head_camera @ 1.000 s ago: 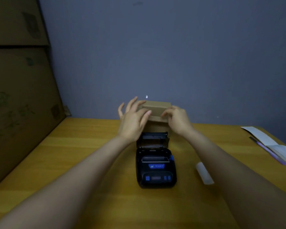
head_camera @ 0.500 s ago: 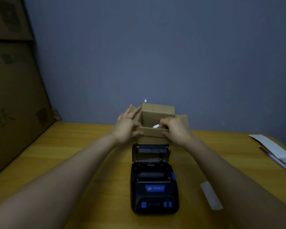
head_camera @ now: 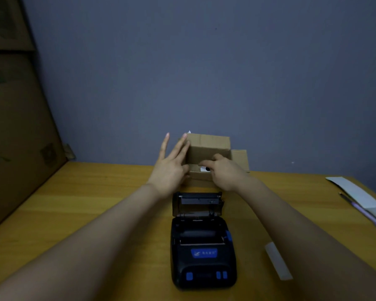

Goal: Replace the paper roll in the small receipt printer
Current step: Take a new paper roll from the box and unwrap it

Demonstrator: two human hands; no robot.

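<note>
Large cardboard cartons (head_camera: 15, 131) stand at the left edge of the wooden desk (head_camera: 96, 205). The black receipt printer (head_camera: 202, 246) sits centred, lid raised, paper bay vacant. Directly behind it, a small cardboard box (head_camera: 208, 148) stands open. Left hand (head_camera: 172, 166) lies flat against its left wall, fingers (head_camera: 178, 146) spread. Right hand (head_camera: 226, 170) reaches inside, fingers pinching a white paper roll (head_camera: 203, 169).
</note>
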